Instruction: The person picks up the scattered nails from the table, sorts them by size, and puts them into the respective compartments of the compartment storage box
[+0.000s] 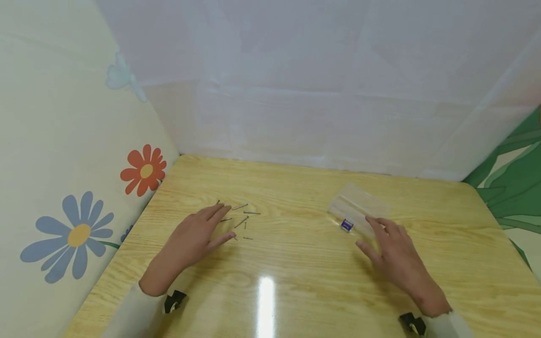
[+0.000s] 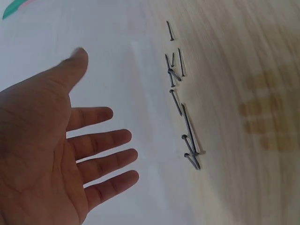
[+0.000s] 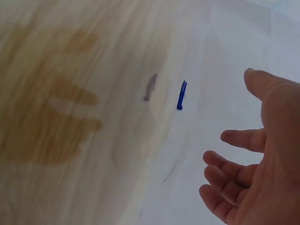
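Though near nails (image 1: 241, 222) and clear plastic (image 1: 359, 204), both hands (image 1: 190, 241) (image 1: 399, 258) loosely spread, flowered wall (image 1: 63, 155) leftward.

Sheeting (image 1: 296, 94) and flowered wall (image 1: 55, 141) around the table (image 1: 296, 197) suggest a booth.

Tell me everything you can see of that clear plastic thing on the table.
The clear plastic piece looks thin and see-through, with shiny streaks and the wood grain showing through. It lies spread out on the wooden table, at a slant. A small blue patch with paler marks shows at its near left part. The right hand overlaps its near right part in the head view; I cannot tell whether a fingertip touches it, or whether it is a bag or sheet.
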The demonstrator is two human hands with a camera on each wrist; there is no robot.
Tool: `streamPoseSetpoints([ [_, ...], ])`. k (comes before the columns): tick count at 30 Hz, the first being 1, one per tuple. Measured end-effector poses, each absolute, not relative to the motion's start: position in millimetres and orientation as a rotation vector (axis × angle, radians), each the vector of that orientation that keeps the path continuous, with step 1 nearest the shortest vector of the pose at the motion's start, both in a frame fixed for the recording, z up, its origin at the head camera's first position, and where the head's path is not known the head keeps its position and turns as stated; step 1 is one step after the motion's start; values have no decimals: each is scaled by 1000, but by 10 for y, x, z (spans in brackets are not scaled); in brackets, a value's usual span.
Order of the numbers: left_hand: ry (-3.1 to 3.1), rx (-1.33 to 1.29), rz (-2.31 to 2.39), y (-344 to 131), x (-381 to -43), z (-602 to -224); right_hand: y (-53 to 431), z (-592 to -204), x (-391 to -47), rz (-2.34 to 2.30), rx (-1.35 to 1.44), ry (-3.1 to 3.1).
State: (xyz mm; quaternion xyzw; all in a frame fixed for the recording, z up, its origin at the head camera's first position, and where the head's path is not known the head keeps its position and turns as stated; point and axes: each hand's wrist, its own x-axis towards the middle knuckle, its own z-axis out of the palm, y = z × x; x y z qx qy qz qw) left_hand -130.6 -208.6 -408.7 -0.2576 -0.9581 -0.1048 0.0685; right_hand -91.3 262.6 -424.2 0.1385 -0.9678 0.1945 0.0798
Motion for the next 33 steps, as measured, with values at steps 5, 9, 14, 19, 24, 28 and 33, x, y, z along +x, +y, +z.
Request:
streamPoseSetpoints([
  [5,-2908,-664,-318,-2171,-1344,-4106,2673,-4277,-948,554,361,-2866],
  [9,-2921,-625,-340,-2225,-1390,-4115,2711,-4285,-980,584,311,-2868],
  [14,-2974,-533,-442,-2277,-1457,-4141,2771,-4259,-1011,621,201,-2961],
  [19,-3012,-456,-519,-2315,-1519,-4153,2831,-4248,-1035,615,134,-3045],
  [24,-3064,-452,-637,-2331,-1589,-4174,2876,-4248,-1069,602,112,-3105],
  [28,-3094,-468,-667,-2344,-1625,-4208,2890,-4244,-1096,647,106,-3137],
  [33,-3097,-502,-690,-2358,-1650,-4260,2917,-4250,-1127,694,81,-3158],
])
